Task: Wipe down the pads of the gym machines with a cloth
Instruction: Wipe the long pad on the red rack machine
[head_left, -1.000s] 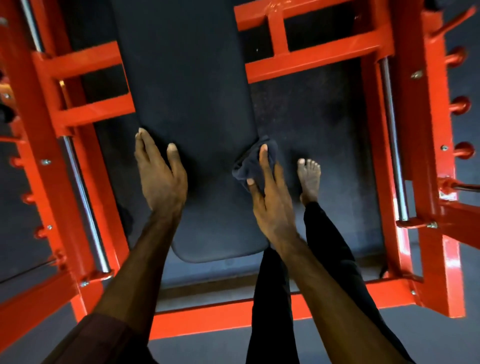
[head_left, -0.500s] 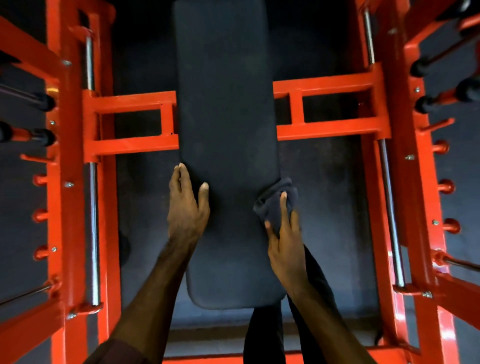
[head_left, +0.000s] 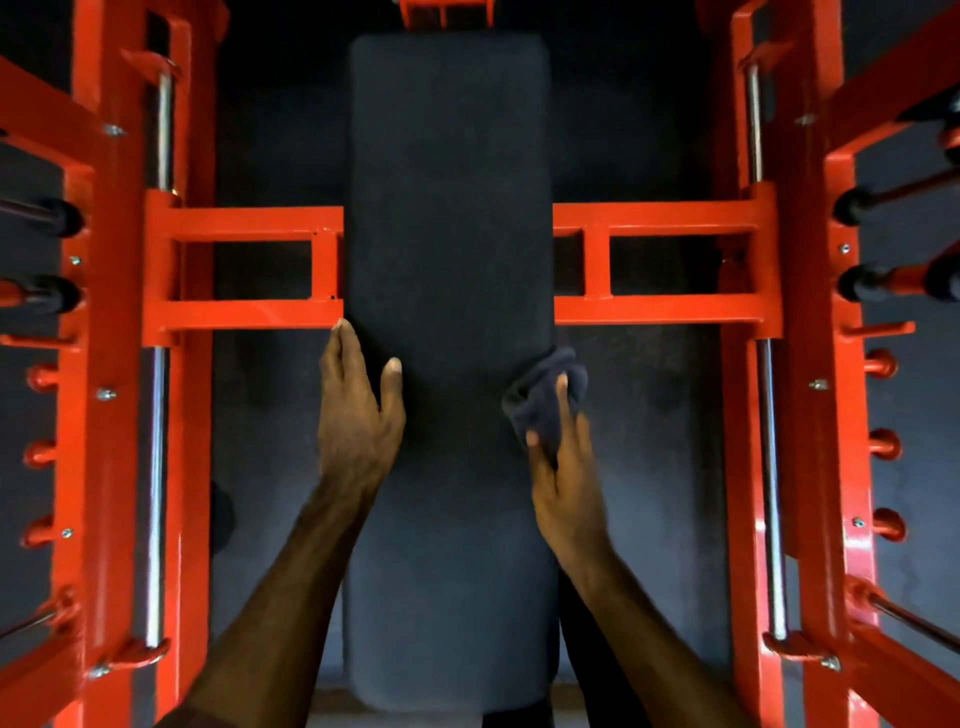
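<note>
On pad's right edge, right hand holds cloth.

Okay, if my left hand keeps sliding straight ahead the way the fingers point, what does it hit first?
Probably the red crossbar: the left hand lies along the pad's left edge, fingertips already just short of it. Depth is unclear, so it might pass above.

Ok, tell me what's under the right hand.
The right hand holds a bunched dark cloth against the right edge of the black bench pad, thumb and one finger on top. The pad edge beneath the cloth is covered; the other fingers are hidden.
</note>
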